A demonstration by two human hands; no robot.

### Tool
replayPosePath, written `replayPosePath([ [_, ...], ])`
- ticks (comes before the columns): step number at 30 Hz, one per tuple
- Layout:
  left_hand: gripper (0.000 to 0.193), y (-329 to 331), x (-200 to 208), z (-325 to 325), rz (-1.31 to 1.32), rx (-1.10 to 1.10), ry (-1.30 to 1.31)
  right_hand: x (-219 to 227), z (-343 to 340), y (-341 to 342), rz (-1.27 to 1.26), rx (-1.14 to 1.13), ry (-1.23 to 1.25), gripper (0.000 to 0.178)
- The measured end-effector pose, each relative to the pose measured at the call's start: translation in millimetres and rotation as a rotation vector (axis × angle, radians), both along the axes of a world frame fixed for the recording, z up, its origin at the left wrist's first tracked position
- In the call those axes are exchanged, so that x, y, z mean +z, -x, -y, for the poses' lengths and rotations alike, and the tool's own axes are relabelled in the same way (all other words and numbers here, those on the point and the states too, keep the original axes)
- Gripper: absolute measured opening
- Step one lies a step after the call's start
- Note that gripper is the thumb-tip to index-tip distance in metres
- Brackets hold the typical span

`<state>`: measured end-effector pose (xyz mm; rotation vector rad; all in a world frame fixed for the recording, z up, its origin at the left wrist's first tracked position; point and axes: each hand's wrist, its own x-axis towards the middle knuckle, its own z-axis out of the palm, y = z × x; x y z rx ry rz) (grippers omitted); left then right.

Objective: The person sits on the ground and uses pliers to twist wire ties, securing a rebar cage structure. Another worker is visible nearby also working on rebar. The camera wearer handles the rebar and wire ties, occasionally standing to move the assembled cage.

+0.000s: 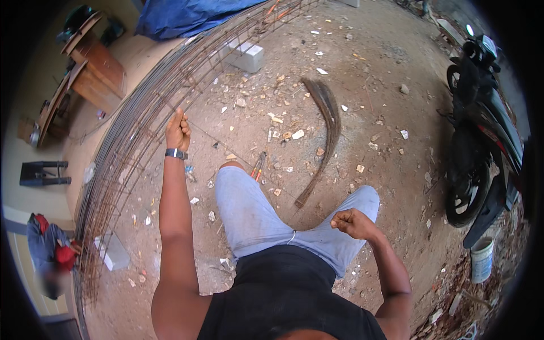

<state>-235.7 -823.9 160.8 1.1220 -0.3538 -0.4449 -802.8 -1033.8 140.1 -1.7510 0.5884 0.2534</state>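
My left hand (178, 131), with a dark watch on its wrist, reaches forward beside a long cage of thin steel bars (133, 127). Its fingers are curled closed. A thin wire-like line (218, 141) runs from near that hand toward the ground between my knees; I cannot make out whether the hand grips it. Above my right thigh, my right hand (352, 222) is closed with the fingers pinched, and whatever they hold is too small to name. Pincers with orange handles (259, 166) lie between my knees. Beyond them lies a curved bundle of thin tie wire (328, 122).
Concrete blocks (246, 55) stand under the bar cage, with another block (112, 252) nearer. Far left, another person (51, 243) crouches by the bars. A motorcycle (484, 130) and a white bucket (481, 260) stand right. Rubble chips litter the dirt. A blue tarp (187, 17) lies behind.
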Motion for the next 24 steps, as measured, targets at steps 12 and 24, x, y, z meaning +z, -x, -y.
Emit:
replayPosePath([
  [12,0.035,-20,-120,-62,-0.253,0.285,-0.47,-14,11,9,-0.012,-0.176,-0.185,0.018],
  [24,0.042,-132,-215,-99,-0.197,0.394,-0.847,-22,39,7,-0.157,-0.19,-0.111,0.022],
])
